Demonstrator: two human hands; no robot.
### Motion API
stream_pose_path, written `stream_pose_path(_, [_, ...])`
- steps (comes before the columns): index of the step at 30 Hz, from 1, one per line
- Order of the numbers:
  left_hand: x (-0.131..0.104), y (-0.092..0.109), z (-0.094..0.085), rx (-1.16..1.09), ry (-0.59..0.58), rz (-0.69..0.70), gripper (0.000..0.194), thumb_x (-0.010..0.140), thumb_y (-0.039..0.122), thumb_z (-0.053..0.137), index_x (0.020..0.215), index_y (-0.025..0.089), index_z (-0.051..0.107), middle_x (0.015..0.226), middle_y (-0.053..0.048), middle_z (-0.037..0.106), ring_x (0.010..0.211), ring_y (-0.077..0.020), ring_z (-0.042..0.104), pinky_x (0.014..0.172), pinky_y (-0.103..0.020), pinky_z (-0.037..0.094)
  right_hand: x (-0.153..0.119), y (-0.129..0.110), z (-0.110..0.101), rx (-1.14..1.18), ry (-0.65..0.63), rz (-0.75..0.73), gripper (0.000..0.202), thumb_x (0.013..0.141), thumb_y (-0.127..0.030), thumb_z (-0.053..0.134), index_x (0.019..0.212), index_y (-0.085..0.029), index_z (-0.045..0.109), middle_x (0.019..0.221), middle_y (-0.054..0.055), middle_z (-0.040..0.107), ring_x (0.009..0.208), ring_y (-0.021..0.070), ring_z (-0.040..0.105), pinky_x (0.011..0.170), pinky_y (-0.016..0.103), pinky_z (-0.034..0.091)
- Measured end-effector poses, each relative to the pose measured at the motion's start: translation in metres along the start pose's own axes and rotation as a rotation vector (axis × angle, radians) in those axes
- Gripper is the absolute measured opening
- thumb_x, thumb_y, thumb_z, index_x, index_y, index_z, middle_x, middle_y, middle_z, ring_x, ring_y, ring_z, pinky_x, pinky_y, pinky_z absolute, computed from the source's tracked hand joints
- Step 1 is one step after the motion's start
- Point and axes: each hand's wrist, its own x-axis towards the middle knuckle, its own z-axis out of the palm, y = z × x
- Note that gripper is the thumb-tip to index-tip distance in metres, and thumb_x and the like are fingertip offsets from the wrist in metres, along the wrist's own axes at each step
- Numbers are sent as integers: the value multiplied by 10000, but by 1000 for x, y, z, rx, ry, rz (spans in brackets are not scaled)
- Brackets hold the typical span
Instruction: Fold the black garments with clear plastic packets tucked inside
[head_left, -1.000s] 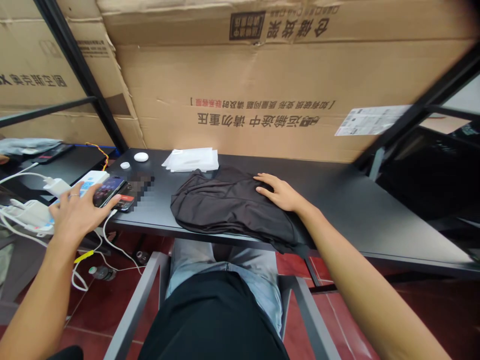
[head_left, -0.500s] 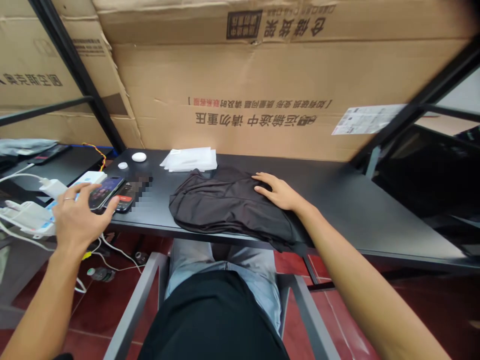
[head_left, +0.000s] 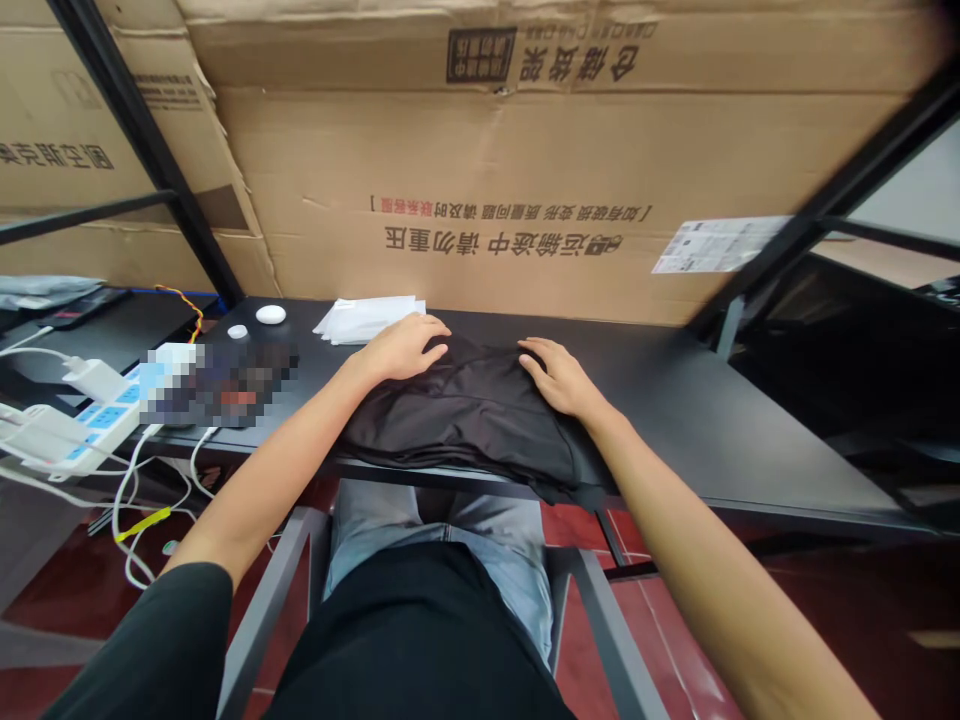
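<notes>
A dark, soft piece of cloth (head_left: 469, 410), perhaps a garment, lies loosely folded at the front edge of the black table (head_left: 660, 420). On its upper left part rests my left hand (head_left: 405, 347), fingers extended and slightly apart. My right hand (head_left: 559, 378) lies on the cloth's upper right side, its fingers also stretched out. Neither hand grips the fabric. Just behind my left hand is a small stack of white sheets or thin packets (head_left: 360, 318).
On the left are a white power strip (head_left: 112, 410) with cables and blurred-out phones (head_left: 240, 385). Two small white objects, an oval one (head_left: 271, 314) and a round one (head_left: 237, 331), sit near the back. A cardboard wall (head_left: 450, 150) stands behind, between black metal posts (head_left: 142, 130).
My left hand has moved right, from over the phones to the cloth. My right hand stays on the cloth with little movement. The view has shifted slightly.
</notes>
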Motion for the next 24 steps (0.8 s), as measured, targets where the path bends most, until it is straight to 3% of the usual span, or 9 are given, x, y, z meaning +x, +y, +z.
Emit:
stream_pose_path(3, [12,-18,19,30,-120,-15,403,1102,294,612,1418,126,795,1491,-170,760,1394,-326,701,1272,-481,521,2,3,2,-33,15,20,596,1152,-589,446,1508,-199,721,1531,215,715,1491,429,635,1317,676,479])
stream_pose_path(9, [2,-37,35,-18,-43,-89,465,1071,345,688,1485,145,756,1595,-187,667,1494,-329,628,1307,-480,493,6,2,3,-15,102,96,473,1091,-444,580,1450,-192,756,1420,215,721,1326,414,715,1216,634,581])
stream_pose_path(14, [0,-33,34,-44,-64,-109,421,1090,354,660,1444,159,775,1510,-167,715,1456,-321,641,1289,-481,507,6,4,2,-22,102,91,453,1070,-419,601,1409,-167,763,1388,224,735,1284,403,733,1179,615,604])
stream_pose_path(17, [-7,-20,20,-9,-45,-118,420,1085,348,665,1444,160,775,1564,-185,679,1470,-334,632,1280,-495,514,5,7,2,-27,99,87,447,1069,-431,603,1395,-171,764,1376,219,748,1276,402,738,1171,617,606])
stream_pose_path(19, [-24,-11,2,28,16,-112,419,1088,365,661,1445,174,768,1599,-175,660,1493,-335,617,1292,-496,500,5,8,3,-24,98,84,443,1068,-443,609,1395,-185,762,1379,212,753,1273,402,741,1162,617,610])
stream_pose_path(22, [-79,-4,-36,78,159,-157,383,1098,407,643,1412,223,759,1536,-106,720,1458,-294,644,1308,-461,477,4,9,3,-27,97,83,452,1063,-453,614,1396,-184,760,1377,217,758,1268,412,744,1144,626,618])
stream_pose_path(24, [-137,-7,-62,195,314,-326,365,1080,442,656,1360,237,767,1451,-87,761,1420,-301,663,1292,-472,478,5,10,4,-35,94,82,463,1060,-457,609,1397,-178,759,1370,222,762,1269,419,743,1138,635,619])
